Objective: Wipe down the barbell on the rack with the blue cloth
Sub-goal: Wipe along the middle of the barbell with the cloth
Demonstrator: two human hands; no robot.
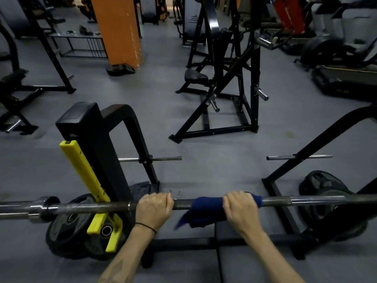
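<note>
Hands on the racked barbell

Barbell (106,208) lies level across the rack (95,144), near the view's bottom. Left hand (154,209) curls over the bare shaft. Right hand (239,208) grips the blue cloth (206,211), which is wrapped around the bar just beside it, one corner hanging below. Weight plates (67,227) lean at the rack's foot.

The dark steel barbell (102,208) lies level across the rack, blue cloth (206,211) wrapped around its middle.

Orange pillar (120,29); weight plates (81,227) on grey floor (204,166)
</note>
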